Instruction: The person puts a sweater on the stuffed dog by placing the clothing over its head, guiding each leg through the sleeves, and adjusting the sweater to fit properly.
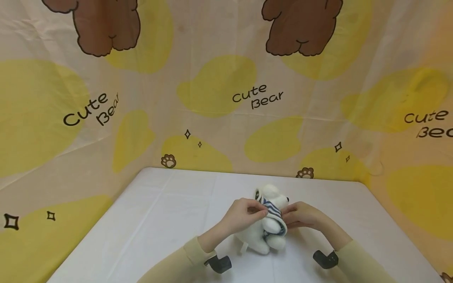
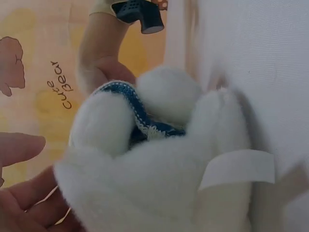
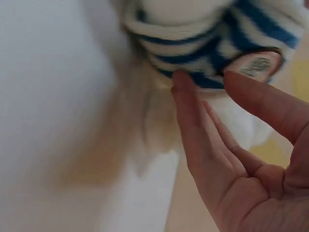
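Observation:
A white plush bear (image 1: 254, 235) sits on the table, its snout turned to the right. It wears a blue-and-white striped knitted shirt (image 1: 273, 209) with a small patch (image 3: 258, 65) on its front. My left hand (image 1: 244, 215) is at the bear's back. In the left wrist view its thumb stands apart from the fingers (image 2: 41, 188), which lie along the white fur. At the bear's front is my right hand (image 1: 304, 215), fingers nearly straight. Its fingertips (image 3: 182, 79) touch the shirt near the lower edge, with the thumb by the patch and a gap between.
The table (image 1: 170, 212) has a white cover and rounded far corners. Behind it hangs a printed cloth (image 1: 212, 129) with bears, yellow blobs and lettering. A white tag (image 2: 239, 169) sticks out from the bear's fur. Each wrist carries a black camera mount (image 1: 220, 264).

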Available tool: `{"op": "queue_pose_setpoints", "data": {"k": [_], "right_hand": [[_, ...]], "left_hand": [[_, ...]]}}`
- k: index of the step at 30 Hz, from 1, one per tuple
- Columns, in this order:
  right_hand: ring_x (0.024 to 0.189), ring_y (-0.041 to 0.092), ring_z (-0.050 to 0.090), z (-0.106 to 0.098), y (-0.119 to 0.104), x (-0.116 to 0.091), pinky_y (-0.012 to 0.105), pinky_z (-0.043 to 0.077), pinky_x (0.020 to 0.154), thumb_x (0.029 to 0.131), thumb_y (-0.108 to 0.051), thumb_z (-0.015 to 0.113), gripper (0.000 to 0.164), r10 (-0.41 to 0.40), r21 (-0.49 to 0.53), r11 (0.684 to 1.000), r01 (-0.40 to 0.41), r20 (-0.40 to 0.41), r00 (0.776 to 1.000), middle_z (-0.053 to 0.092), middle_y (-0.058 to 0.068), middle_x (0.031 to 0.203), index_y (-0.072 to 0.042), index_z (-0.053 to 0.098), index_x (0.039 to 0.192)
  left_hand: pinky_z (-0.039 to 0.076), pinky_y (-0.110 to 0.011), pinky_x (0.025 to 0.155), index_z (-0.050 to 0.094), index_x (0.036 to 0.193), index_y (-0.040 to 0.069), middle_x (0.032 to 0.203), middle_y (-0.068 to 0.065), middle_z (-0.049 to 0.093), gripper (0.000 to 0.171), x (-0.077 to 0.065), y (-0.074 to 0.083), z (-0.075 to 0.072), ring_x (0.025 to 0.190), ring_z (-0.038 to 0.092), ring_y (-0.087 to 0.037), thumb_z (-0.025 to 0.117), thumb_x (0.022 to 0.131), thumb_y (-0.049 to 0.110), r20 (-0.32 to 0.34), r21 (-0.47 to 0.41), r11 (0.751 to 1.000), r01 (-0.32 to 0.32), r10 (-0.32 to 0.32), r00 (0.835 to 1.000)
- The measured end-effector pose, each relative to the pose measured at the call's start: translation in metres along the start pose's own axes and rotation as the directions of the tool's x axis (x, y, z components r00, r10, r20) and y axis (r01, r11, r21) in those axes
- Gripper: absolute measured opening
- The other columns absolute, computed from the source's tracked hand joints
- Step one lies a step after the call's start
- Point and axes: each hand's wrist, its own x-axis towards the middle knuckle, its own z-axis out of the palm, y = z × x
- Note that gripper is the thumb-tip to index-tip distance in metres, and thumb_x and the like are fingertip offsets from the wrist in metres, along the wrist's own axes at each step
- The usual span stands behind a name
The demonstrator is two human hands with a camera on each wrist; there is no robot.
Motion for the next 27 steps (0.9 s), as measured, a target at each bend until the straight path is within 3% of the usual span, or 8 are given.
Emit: {"op": "queue_pose_setpoints", "data": {"k": [3, 9, 12, 14, 17, 20, 23, 27], "right_hand": [[0.096, 0.021, 0.067, -0.008, -0.008, -0.009, 0.039, 0.054, 0.084, 0.089, -0.015, 0.062, 0.042, -0.024, -0.029, 0.999, 0.023, -0.028, 0.999, 0.067, 0.016, 0.111, 0.012, 0.055, 0.121], [0.102, 0.026, 0.065, -0.005, -0.02, -0.014, 0.041, 0.053, 0.086, 0.09, -0.026, 0.064, 0.042, -0.093, -0.121, 0.99, 0.065, -0.237, 0.967, 0.066, 0.017, 0.114, 0.002, 0.059, 0.12], [0.103, 0.025, 0.064, 0.004, -0.022, -0.01, 0.042, 0.053, 0.085, 0.09, -0.029, 0.065, 0.042, -0.109, -0.137, 0.988, 0.076, -0.253, 0.961, 0.065, 0.016, 0.115, 0.0, 0.061, 0.12], [0.102, 0.022, 0.063, 0.01, -0.022, -0.007, 0.041, 0.054, 0.084, 0.089, -0.03, 0.066, 0.041, -0.101, -0.146, 0.987, 0.066, -0.249, 0.963, 0.065, 0.013, 0.114, -0.001, 0.062, 0.118], [0.101, 0.02, 0.063, 0.013, -0.02, -0.007, 0.041, 0.055, 0.082, 0.088, -0.029, 0.067, 0.04, -0.097, -0.144, 0.988, 0.061, -0.261, 0.96, 0.065, 0.012, 0.114, -0.002, 0.063, 0.116], [0.099, 0.02, 0.064, 0.013, -0.021, -0.01, 0.04, 0.055, 0.081, 0.087, -0.03, 0.068, 0.039, -0.111, -0.15, 0.986, 0.069, -0.294, 0.949, 0.067, 0.011, 0.111, -0.003, 0.064, 0.114], [0.097, 0.019, 0.064, 0.014, -0.025, -0.013, 0.04, 0.055, 0.081, 0.086, -0.033, 0.068, 0.038, -0.106, -0.148, 0.987, 0.063, -0.302, 0.947, 0.068, 0.009, 0.107, -0.004, 0.065, 0.112], [0.093, 0.017, 0.062, 0.022, -0.029, -0.016, 0.04, 0.056, 0.079, 0.085, -0.036, 0.069, 0.042, -0.038, -0.124, 0.992, 0.005, -0.266, 0.963, 0.067, 0.007, 0.103, -0.003, 0.062, 0.111]], "left_hand": [[0.048, -0.017, 0.086, 0.074, 0.098, 0.015, 0.099, 0.004, 0.073, 0.017, -0.001, -0.002, 0.001, 0.097, 0.064, -0.004, 0.064, 0.09, 0.026, 0.074, -0.032, 0.999, -0.017, 0.019, 0.997], [0.048, -0.017, 0.088, 0.072, 0.102, 0.012, 0.104, 0.001, 0.072, 0.02, 0.002, -0.009, -0.003, 0.1, 0.063, -0.002, 0.062, 0.092, 0.026, 0.164, -0.141, 0.988, -0.058, 0.081, 0.983], [0.051, -0.022, 0.085, 0.071, 0.099, 0.006, 0.101, -0.006, 0.072, 0.02, 0.009, -0.02, -0.007, 0.094, 0.066, -0.006, 0.061, 0.092, 0.022, 0.12, -0.277, 0.961, 0.0, 0.034, 0.992], [0.053, -0.026, 0.083, 0.068, 0.097, 0.001, 0.098, -0.012, 0.072, 0.019, 0.013, -0.03, -0.01, 0.089, 0.067, -0.011, 0.061, 0.092, 0.018, 0.061, -0.382, 0.922, 0.059, -0.038, 0.997], [0.055, -0.032, 0.081, 0.063, 0.099, -0.005, 0.097, -0.017, 0.069, 0.018, 0.017, -0.04, -0.015, 0.087, 0.067, -0.019, 0.059, 0.092, 0.011, -0.016, -0.453, 0.882, 0.128, -0.152, 0.988], [0.055, -0.031, 0.077, 0.065, 0.103, 0.0, 0.1, -0.014, 0.068, 0.017, 0.022, -0.055, -0.017, 0.086, 0.065, -0.018, 0.059, 0.092, 0.012, -0.024, -0.359, 0.918, 0.165, -0.186, 0.982], [0.054, -0.032, 0.076, 0.068, 0.107, 0.005, 0.107, -0.011, 0.067, 0.019, 0.03, -0.066, -0.016, 0.089, 0.064, -0.017, 0.059, 0.092, 0.013, 0.03, -0.236, 0.956, 0.175, -0.173, 0.985], [0.054, -0.03, 0.076, 0.067, 0.113, 0.01, 0.113, -0.008, 0.065, 0.022, 0.041, -0.076, -0.009, 0.094, 0.064, -0.015, 0.058, 0.093, 0.017, 0.132, -0.197, 0.963, 0.186, -0.162, 0.978]]}}
